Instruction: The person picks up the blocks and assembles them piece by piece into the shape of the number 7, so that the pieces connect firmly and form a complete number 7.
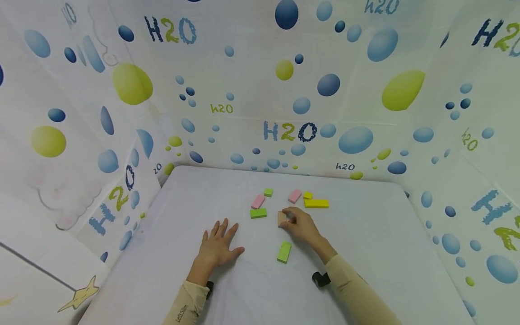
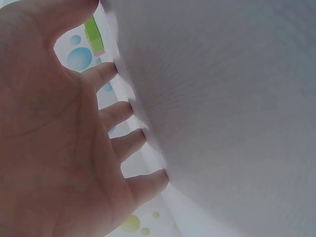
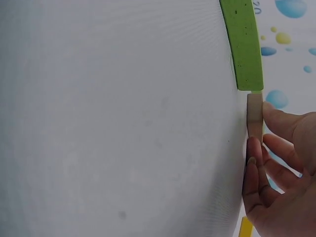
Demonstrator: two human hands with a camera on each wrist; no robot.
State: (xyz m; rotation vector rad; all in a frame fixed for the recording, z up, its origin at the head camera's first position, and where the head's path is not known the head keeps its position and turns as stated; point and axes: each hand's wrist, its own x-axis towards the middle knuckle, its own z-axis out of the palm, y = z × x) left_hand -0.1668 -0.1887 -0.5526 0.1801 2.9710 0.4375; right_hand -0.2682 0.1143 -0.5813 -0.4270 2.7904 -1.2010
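Note:
My right hand (image 1: 301, 225) pinches a small tan wooden block (image 1: 280, 220) near the middle of the table. In the right wrist view the thumb is on one side of that block (image 3: 255, 111), with curled fingers at its lower end. Closer to me lies a long green block (image 1: 284, 252), apart from the hand. My left hand (image 1: 217, 248) rests palm down on the white cloth, fingers spread, holding nothing. The left wrist view shows its fingertips touching the cloth, with a green block (image 2: 93, 34) beyond the thumb.
Farther back lie a green block (image 1: 258, 213), a pink block (image 1: 257, 201) and a small green block (image 1: 268, 192). To their right are another pink block (image 1: 294, 196), a small yellow block (image 1: 308, 195) and a long yellow block (image 1: 316, 203). A patterned curtain (image 1: 252, 81) surrounds the table.

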